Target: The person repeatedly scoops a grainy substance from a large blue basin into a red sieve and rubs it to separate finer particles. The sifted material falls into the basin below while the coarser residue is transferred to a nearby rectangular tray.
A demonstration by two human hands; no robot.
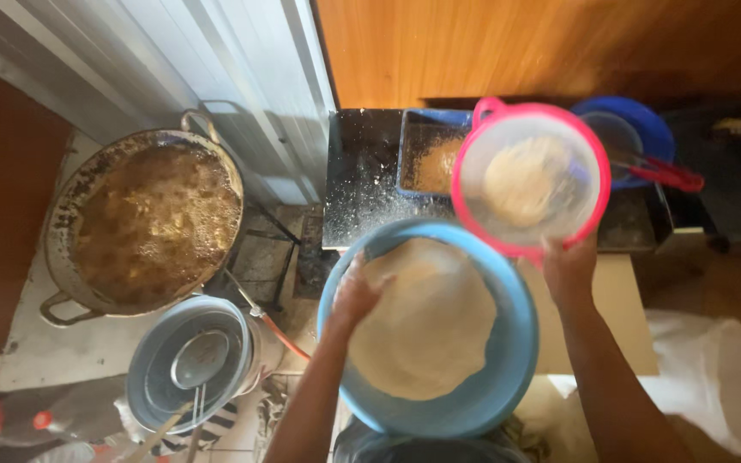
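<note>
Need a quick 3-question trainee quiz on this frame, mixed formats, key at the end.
1. True or false: the right hand holds the pink-rimmed sieve by its rim.
2. What is the left hand resting in?
A. the big wok of oil
B. the flour in the blue basin
C. the blue tray
3. Fill in: the red tongs lie across a blue ____ behind the sieve.

Key: 1 true; 2 B; 3 bowl.
</note>
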